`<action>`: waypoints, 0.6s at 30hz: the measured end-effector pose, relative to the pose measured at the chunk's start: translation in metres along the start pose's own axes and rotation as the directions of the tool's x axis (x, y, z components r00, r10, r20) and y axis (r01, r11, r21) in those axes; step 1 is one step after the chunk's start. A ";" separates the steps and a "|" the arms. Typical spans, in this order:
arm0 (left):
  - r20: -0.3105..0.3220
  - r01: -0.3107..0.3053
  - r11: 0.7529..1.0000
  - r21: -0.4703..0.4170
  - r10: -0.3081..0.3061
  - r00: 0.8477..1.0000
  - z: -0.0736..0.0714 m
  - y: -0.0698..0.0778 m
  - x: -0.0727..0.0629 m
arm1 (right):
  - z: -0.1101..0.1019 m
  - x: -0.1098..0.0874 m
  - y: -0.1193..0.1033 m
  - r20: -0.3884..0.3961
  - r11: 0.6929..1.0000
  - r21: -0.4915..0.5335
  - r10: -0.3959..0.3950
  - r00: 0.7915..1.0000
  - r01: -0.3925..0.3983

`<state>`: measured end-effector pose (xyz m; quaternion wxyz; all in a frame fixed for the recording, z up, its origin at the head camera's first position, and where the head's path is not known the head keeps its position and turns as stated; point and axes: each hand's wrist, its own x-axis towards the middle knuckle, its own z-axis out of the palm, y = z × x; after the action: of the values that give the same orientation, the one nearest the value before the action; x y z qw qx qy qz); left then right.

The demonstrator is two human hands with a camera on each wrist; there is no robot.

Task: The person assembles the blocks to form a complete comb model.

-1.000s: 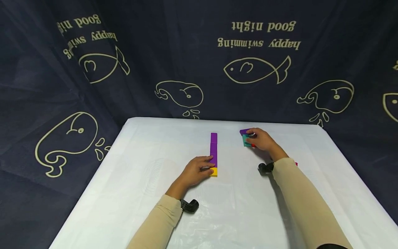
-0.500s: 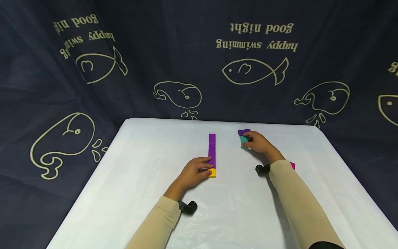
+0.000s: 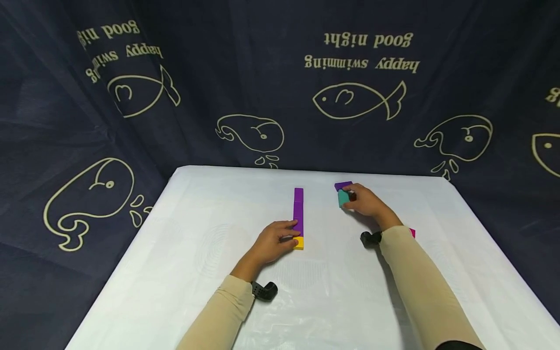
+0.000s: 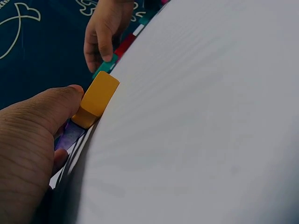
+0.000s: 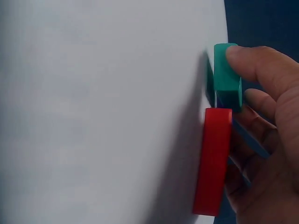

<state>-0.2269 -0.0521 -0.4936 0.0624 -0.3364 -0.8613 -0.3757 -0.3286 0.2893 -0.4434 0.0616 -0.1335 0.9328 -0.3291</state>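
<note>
My right hand (image 3: 366,200) pinches a teal block (image 3: 343,198) between thumb and fingers at the back right of the table. In the right wrist view, the thumb presses on that teal block (image 5: 226,74), whose shadow falls on the white cloth beside it. A red block (image 5: 213,161) lies right by it, under the palm. A dark purple block (image 3: 343,185) sits just behind. My left hand (image 3: 273,241) rests at a straight row of purple blocks (image 3: 299,209) ending in a yellow block (image 3: 299,242). Its thumb touches the yellow block (image 4: 97,98), and its relaxed fingers lie against the purple.
A pink block (image 3: 412,233) shows partly behind the right sleeve. White cloth covers the table (image 3: 210,204), and a dark curtain (image 3: 271,58) with fish drawings hangs behind its far edge.
My right hand has closed its pinch on the teal block, which now looks tilted and narrower. The red block beside it has gone out of sight in the head view. My left hand keeps its place.
</note>
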 end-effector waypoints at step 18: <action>-0.015 -0.017 1.000 -0.010 0.017 1.000 -0.001 0.003 -0.001 | 0.005 -0.025 -0.028 -0.111 0.991 0.074 -0.105 0.988 0.114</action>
<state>-0.2248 -0.0519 -0.4917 0.0705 -0.3410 -0.8561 -0.3820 -0.2978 0.2722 -0.4288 -0.0011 -0.1642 0.9121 -0.3756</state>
